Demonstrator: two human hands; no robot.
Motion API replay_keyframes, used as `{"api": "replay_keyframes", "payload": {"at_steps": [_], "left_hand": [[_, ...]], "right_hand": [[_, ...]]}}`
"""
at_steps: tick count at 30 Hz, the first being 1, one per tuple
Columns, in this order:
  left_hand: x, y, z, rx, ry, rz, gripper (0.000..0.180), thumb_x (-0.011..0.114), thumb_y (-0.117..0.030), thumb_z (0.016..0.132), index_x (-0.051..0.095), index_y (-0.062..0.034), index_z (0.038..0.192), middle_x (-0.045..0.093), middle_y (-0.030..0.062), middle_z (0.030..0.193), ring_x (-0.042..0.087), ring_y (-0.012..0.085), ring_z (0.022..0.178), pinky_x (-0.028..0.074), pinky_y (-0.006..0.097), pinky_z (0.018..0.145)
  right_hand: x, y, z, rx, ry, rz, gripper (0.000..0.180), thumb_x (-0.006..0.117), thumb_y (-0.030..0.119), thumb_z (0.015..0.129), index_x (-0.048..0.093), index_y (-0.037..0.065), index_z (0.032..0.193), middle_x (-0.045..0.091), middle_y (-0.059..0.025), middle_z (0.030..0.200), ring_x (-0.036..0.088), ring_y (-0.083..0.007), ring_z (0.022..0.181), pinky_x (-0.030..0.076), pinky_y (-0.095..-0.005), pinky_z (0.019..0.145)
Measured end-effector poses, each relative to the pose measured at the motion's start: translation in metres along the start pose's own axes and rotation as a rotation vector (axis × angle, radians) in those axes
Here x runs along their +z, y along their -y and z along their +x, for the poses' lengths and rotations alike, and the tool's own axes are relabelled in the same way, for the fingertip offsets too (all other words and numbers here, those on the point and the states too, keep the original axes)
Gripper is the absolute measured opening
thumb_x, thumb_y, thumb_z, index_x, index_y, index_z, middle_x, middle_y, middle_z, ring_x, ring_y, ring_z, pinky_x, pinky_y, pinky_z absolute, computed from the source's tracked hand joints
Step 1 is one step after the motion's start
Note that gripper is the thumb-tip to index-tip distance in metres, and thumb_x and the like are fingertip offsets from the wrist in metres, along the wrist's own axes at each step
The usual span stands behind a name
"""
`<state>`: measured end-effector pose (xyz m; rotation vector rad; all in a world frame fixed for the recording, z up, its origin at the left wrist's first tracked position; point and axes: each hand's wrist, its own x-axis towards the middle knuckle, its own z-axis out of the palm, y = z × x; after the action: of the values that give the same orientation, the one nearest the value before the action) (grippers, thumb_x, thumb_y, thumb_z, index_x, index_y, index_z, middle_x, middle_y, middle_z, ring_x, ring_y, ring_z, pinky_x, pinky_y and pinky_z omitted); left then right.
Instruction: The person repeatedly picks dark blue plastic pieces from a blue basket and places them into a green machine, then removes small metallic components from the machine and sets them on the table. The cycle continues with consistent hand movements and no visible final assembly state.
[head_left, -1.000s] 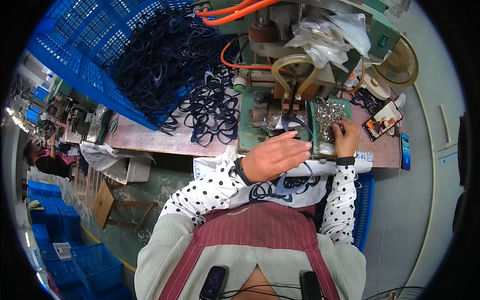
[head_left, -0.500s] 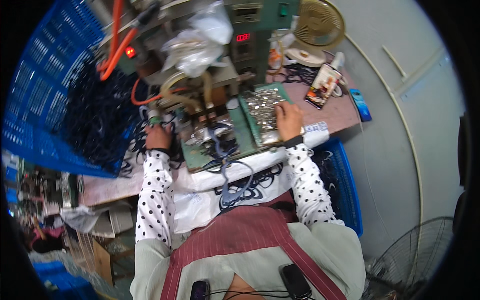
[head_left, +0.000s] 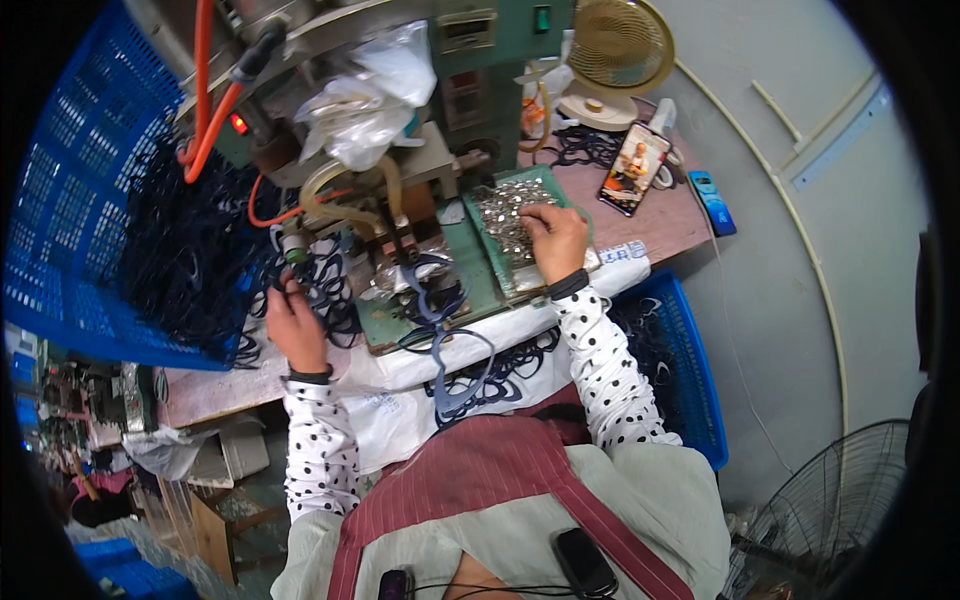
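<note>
My left hand (head_left: 297, 325) is beside a pile of dark blue looped pieces (head_left: 335, 300), below a green-ringed knob. Its fingertips are pinched at a dark looped piece (head_left: 277, 271), partly hidden by the fingers. Over a green tray (head_left: 487, 238) of small shiny metal parts (head_left: 503, 207), my right hand (head_left: 556, 240) has thumb and fingers drawn together; whatever is between them is too small to make out. A grey-blue frame of joined loops (head_left: 437, 345) hangs from the machine's work point (head_left: 405, 250) toward me. More dark loops lie on the white sheet (head_left: 380, 415) in front.
On the left stands a big blue basket (head_left: 60, 270) full of dark loops; a blue crate (head_left: 708, 400) is at the right. The press machine (head_left: 440, 150) has orange hoses. Behind the tray are a phone (head_left: 635, 168) and a tan fan (head_left: 620, 45). A floor fan (head_left: 830, 510) stands lower right.
My left hand has drawn back toward me from the pile, fingers now pinched. My right hand has moved from the tray's right edge in over the metal parts. The machine's red digits no longer show.
</note>
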<state>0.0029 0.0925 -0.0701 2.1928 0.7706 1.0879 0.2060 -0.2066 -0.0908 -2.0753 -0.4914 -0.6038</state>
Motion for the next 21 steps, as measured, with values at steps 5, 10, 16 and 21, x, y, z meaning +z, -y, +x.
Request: {"api": "replay_keyframes", "payload": {"at_steps": [5,10,16,21], "left_hand": [[-0.014,-0.076,-0.027,0.743,0.017,0.063,0.035,0.061,0.000,0.074,0.066,-0.0090,0.107,0.068,0.0035,0.097,0.063,0.0226,0.089,0.041,0.043,0.092],[-0.004,-0.117,-0.040,0.955,0.106,-0.089,0.039,0.065,-0.002,0.071,0.065,-0.0090,0.110,0.069,0.0032,0.099,0.065,0.0207,0.087,0.041,0.043,0.092],[0.002,-0.131,-0.043,0.980,0.262,-0.269,0.038,0.071,-0.008,0.075,0.065,-0.0047,0.112,0.069,0.0063,0.101,0.065,0.0209,0.086,0.047,0.041,0.090],[0.001,-0.122,-0.048,1.069,0.310,-0.330,0.037,0.070,-0.010,0.077,0.064,-0.0020,0.113,0.069,0.0079,0.095,0.064,0.0215,0.082,0.049,0.042,0.087]], "right_hand": [[-0.010,0.060,0.009,-0.001,0.129,0.321,0.014,0.071,0.006,0.076,0.076,0.009,0.089,0.072,-0.0087,0.085,0.063,-0.0243,0.079,0.050,-0.0322,0.073],[-0.025,0.115,0.010,-0.037,0.326,0.509,0.015,0.069,0.005,0.075,0.075,0.008,0.088,0.070,-0.0064,0.083,0.058,-0.0187,0.074,0.047,-0.0290,0.066],[-0.009,0.123,-0.002,0.041,0.389,0.534,0.030,0.074,0.006,0.075,0.067,0.002,0.103,0.066,-0.0011,0.082,0.054,-0.0070,0.069,0.040,-0.0227,0.060],[-0.002,0.143,0.005,0.248,0.426,0.660,0.040,0.077,0.009,0.070,0.057,0.001,0.104,0.070,-0.0084,0.080,0.058,-0.0107,0.062,0.045,-0.0261,0.057]]}}
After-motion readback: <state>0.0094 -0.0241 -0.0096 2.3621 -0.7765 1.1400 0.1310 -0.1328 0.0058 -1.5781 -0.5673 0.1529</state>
